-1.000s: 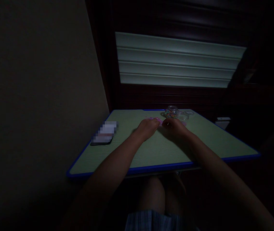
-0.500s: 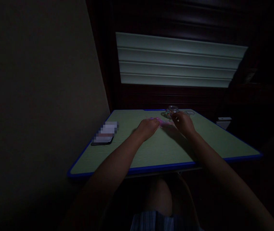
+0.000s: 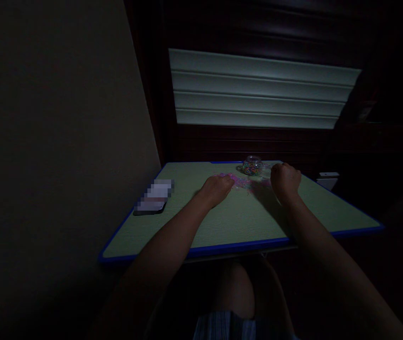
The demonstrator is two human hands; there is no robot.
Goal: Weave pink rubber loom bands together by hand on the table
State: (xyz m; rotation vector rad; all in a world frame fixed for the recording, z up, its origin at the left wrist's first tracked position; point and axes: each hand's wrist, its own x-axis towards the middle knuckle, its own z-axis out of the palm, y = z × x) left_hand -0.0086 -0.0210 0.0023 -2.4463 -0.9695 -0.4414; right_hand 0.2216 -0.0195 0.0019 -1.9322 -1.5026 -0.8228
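Observation:
On the pale green tabletop (image 3: 236, 217), small pink and mixed-coloured bits (image 3: 241, 182) lie spread between my hands, too dim to name. My left hand (image 3: 218, 188) rests at their left end with its fingers curled closed; what they pinch is hidden. Just past the right end, my right hand (image 3: 285, 182) is raised a little in a closed fist, its back toward me, hiding whatever its fingers hold. Behind the bits stands a clear round jar (image 3: 252, 166), holding many small coloured rings that look like rubber bands. Its mouth is uncovered.
A phone (image 3: 153, 196), partly blurred out, lies near the table's left edge. Blue trim (image 3: 244, 245) runs round the tabletop. A wall (image 3: 63, 118) rises on the left, and dark wood with pale slats (image 3: 258, 92) stands behind. My knee (image 3: 238, 288) is below the front edge.
My right hand has moved right, away from the jar, and turned into a fist. More coloured bits show where it was. My left hand has stayed in place.

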